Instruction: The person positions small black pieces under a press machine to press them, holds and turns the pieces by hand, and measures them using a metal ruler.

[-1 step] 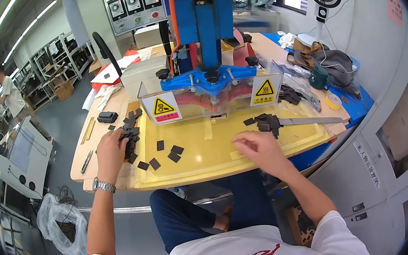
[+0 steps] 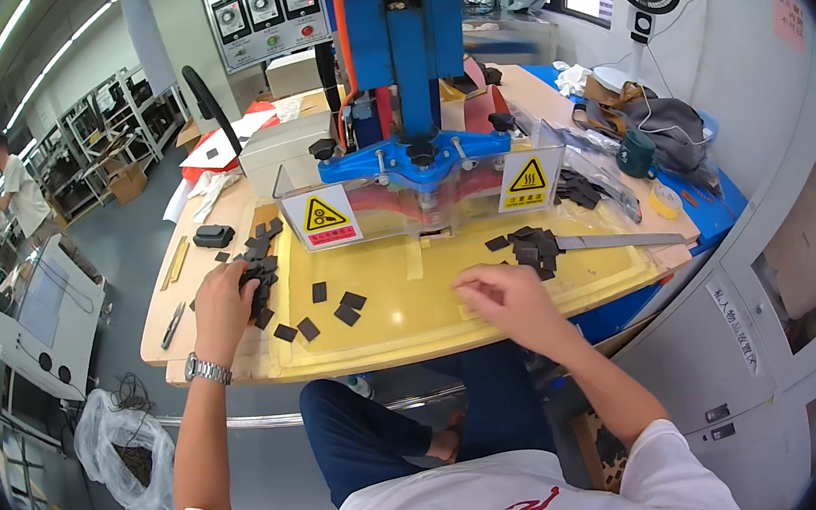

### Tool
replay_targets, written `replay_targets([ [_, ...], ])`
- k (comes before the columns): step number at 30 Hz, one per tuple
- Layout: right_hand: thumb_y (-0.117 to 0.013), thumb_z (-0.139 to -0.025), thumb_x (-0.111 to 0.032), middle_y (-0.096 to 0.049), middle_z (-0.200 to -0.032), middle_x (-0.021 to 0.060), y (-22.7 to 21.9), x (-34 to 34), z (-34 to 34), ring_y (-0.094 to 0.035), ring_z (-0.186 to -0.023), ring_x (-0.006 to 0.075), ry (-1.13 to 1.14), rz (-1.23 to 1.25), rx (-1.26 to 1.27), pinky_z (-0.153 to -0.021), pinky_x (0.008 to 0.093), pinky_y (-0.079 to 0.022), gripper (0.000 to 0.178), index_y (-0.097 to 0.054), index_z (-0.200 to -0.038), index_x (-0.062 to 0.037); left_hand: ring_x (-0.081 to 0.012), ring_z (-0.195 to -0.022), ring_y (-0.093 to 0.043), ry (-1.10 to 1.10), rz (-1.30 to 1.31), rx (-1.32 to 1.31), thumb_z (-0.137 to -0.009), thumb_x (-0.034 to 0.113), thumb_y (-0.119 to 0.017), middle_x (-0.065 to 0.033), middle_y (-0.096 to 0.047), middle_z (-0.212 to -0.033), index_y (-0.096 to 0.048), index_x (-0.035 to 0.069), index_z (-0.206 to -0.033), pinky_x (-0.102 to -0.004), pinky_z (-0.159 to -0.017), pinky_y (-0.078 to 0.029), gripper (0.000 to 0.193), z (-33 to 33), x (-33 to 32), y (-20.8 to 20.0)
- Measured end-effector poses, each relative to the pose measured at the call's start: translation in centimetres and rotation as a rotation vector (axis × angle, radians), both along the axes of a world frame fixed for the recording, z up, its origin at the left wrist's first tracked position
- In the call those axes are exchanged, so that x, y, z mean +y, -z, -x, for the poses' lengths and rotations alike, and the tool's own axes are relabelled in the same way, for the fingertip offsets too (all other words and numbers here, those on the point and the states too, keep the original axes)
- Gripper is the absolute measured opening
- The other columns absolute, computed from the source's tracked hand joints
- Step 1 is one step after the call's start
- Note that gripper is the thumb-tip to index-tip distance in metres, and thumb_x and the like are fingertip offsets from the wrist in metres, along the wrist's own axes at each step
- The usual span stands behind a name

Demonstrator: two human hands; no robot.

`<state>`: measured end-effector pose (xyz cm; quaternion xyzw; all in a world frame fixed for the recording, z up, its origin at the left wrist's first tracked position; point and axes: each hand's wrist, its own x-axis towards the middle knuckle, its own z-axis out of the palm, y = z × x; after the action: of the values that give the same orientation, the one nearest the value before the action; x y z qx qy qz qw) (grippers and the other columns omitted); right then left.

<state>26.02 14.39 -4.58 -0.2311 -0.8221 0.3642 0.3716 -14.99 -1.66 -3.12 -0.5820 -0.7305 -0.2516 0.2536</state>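
Observation:
My left hand (image 2: 222,306), with a watch at its wrist, is at the left pile of small black rectangular pieces (image 2: 267,269). Its fingers curl down at the pile's near edge, and anything they grip is hidden. My right hand (image 2: 509,299) is over the right half of the yellow work surface (image 2: 402,331), with thumb and fingers drawn together. Whether it pinches a piece does not show. Several loose black pieces (image 2: 347,314) lie flat between the hands. Just beyond my right hand is another heap of black pieces (image 2: 533,249), touching a flat metal strip (image 2: 618,242).
A blue press (image 2: 417,158) with a clear guard and warning signs stands over the table's middle. A black case (image 2: 215,236) and a utility knife (image 2: 173,325) lie at left. Tape (image 2: 665,201), a green cup (image 2: 635,156) and a grey bag (image 2: 671,129) sit at right.
My right hand has shifted slightly left over the yellow surface, its fingers drawn closer together. My left hand stays at the left pile.

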Motion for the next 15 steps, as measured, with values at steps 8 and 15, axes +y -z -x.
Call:
replay_targets([
  [8, -0.071, -0.106, -0.011, -0.073, -0.084, 0.001, 1.7, 0.5, 1.5, -0.065, -0.073, 0.0041, -0.062, 0.215, -0.028, -0.065, 0.0224, -0.049, 0.017, -0.077, -0.112, 0.0037, -0.0387, -0.082, -0.071, -0.085, 0.2, 0.105, -0.095, 0.014, -0.076, -0.0167, -0.072, -0.089, -0.069, 0.001, -0.088, -0.0489, -0.074, -0.057, 0.016, -1.5, 1.0, -0.2],
  [15, -0.069, -0.107, -0.01, -0.072, -0.089, 0.0005, 1.5, 0.7, 1.3, -0.066, -0.078, 0.0044, -0.165, 0.453, 0.077, -0.068, 0.0219, -0.051, 0.018, -0.075, -0.119, 0.0022, -0.039, -0.081, -0.071, -0.083, 0.189, 0.062, -0.093, 0.009, -0.073, -0.0172, -0.072, -0.085, -0.068, 0.002, -0.085, -0.0492, -0.073, -0.056, 0.011, 0.0, 1.0, -0.3],
])
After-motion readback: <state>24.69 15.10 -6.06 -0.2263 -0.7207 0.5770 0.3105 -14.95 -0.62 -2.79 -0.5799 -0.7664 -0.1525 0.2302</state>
